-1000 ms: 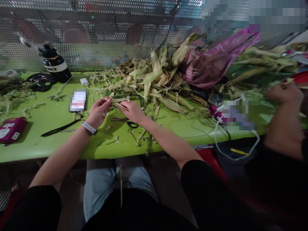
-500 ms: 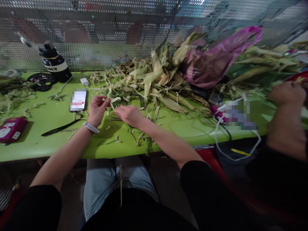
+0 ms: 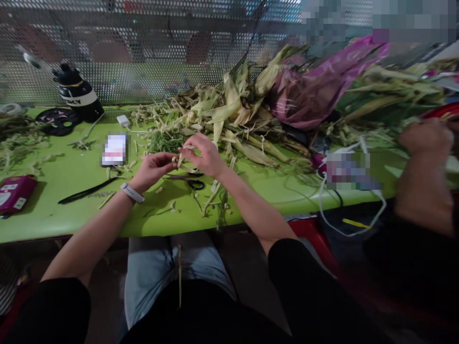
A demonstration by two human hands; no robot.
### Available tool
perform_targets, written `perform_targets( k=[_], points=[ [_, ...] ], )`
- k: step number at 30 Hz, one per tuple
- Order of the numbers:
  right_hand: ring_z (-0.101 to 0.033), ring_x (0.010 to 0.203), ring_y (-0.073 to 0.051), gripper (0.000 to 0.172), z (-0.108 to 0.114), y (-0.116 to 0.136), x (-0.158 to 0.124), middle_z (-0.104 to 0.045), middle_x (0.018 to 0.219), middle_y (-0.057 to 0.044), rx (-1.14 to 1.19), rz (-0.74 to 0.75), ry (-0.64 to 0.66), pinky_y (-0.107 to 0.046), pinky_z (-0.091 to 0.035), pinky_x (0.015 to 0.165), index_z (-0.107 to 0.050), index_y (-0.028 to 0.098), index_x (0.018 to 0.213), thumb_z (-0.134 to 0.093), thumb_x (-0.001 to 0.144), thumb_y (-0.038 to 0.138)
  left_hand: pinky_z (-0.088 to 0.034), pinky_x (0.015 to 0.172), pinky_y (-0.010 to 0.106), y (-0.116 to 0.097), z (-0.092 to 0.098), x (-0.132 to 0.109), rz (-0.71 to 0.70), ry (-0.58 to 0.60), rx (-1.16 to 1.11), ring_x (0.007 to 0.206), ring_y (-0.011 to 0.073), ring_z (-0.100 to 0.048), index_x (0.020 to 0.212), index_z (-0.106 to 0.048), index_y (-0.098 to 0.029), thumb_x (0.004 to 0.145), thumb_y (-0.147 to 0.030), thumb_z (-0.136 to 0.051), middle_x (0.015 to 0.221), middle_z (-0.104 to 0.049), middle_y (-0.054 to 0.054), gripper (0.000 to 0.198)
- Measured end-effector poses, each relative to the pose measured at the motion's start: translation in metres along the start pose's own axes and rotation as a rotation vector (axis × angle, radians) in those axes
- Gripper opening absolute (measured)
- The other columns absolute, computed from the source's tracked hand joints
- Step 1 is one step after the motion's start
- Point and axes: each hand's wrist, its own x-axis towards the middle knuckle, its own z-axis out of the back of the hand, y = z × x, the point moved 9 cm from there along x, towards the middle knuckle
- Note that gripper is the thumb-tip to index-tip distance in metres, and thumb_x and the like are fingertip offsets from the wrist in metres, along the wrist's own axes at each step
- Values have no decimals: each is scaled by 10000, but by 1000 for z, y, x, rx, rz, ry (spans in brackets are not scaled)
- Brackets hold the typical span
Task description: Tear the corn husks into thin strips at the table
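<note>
Between my two hands is a pale strip of corn husk (image 3: 182,156). My left hand (image 3: 155,167) pinches its left end, where a small rounded knot or bud shows at the fingertips. My right hand (image 3: 205,155) is closed on the strip from the other side, its fingers bent over it. Just below the hands, black-handled scissors (image 3: 195,183) lie on the green tabletop (image 3: 139,217). A heap of dry corn husks (image 3: 229,112) spreads behind the hands, with a tuft of thin green strands (image 3: 163,142) at its near left edge.
To the left are a phone (image 3: 115,149), a black strap (image 3: 86,192), a magenta box (image 3: 16,196) and a dark bottle (image 3: 79,95). A pink plastic bag (image 3: 308,98) rests against the husks. At the right, another person's hand (image 3: 428,138) is near white cables (image 3: 321,200).
Both hands have shifted right along the strip, the left slightly lower and the right slightly higher. The scissors' handles, earlier hidden under my right hand, now show.
</note>
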Motion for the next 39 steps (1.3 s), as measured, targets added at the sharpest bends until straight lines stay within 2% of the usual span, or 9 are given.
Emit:
perform_targets(
  k=[3, 9, 16, 20, 23, 27, 29, 34, 39],
  points=[
    [-568, 755, -187, 422, 0, -9, 0, -620, 763, -34, 37, -76, -21, -354, -459, 784, -586, 220, 800, -457, 947, 594, -507, 733, 242, 3, 3, 0, 25, -13, -110, 761, 128, -637, 953, -776, -189, 703, -230, -789, 865, -729, 35, 254],
    [-555, 788, -204, 412, 1, -7, -3, -631, 781, -41, 10, -83, -129, -404, -431, 910, -568, 229, 774, -463, 943, 591, -481, 670, 227, 6, 6, 1, 51, -80, -217, 702, 112, -625, 859, -748, -176, 682, -256, -825, 795, -703, 25, 209],
    [-562, 755, -173, 441, 0, -21, -9, -604, 769, -29, 133, -288, -124, -316, -448, 752, -549, 206, 792, -504, 899, 631, -499, 681, 223, 0, 3, 0, 54, -80, -258, 675, 96, -629, 799, -710, -158, 607, -267, -902, 744, -693, 6, 293],
    [-622, 808, -189, 556, -15, -39, -11, -644, 869, -43, 316, -409, -63, -325, -497, 769, -559, 205, 1100, -553, 838, 695, -485, 619, 176, 1, 5, 2, 75, -68, -324, 631, 65, -605, 777, -710, -146, 615, -244, -899, 725, -682, -4, 268],
    [-656, 800, -209, 766, -36, -59, -18, -654, 866, -54, 489, -566, 64, -350, -530, 750, -407, 196, 1388, -542, 837, 711, -485, 594, 151, 2, 17, 5, 60, -142, -409, 612, 44, -592, 773, -701, -146, 610, -228, -898, 760, -685, -11, 268],
    [-643, 722, -210, 866, -47, -67, -22, -631, 769, -27, 637, -649, 164, -359, -544, 675, -326, 194, 1484, -603, 819, 676, -463, 522, 139, 8, 33, 8, 88, -246, -440, 554, 36, -567, 760, -673, -152, 620, -232, -887, 686, -641, -30, 268],
    [-606, 665, -184, 831, -42, -63, -19, -603, 714, 5, 679, -610, 158, -335, -533, 634, -391, 209, 1448, -699, 783, 599, -435, 476, 135, 11, 38, 8, 112, -274, -412, 546, 41, -569, 766, -663, -158, 630, -248, -880, 670, -627, -35, 272],
    [-598, 734, -128, 414, -19, -52, -9, -636, 808, 5, 756, -484, 7, -291, -543, 729, -666, 206, 1062, -779, 740, 441, -409, 455, 127, 17, 42, 6, 164, -297, -292, 620, 65, -624, 810, -676, -172, 639, -291, -875, 739, -663, -18, 288],
    [-643, 877, -136, 416, -20, -39, -10, -695, 959, -19, 827, -445, 21, -315, -556, 858, -698, 205, 1064, -794, 723, 422, -442, 505, 142, 22, 32, 5, 195, -221, -261, 644, 74, -628, 828, -702, -162, 633, -319, -885, 739, -661, -3, 310]
  ],
)
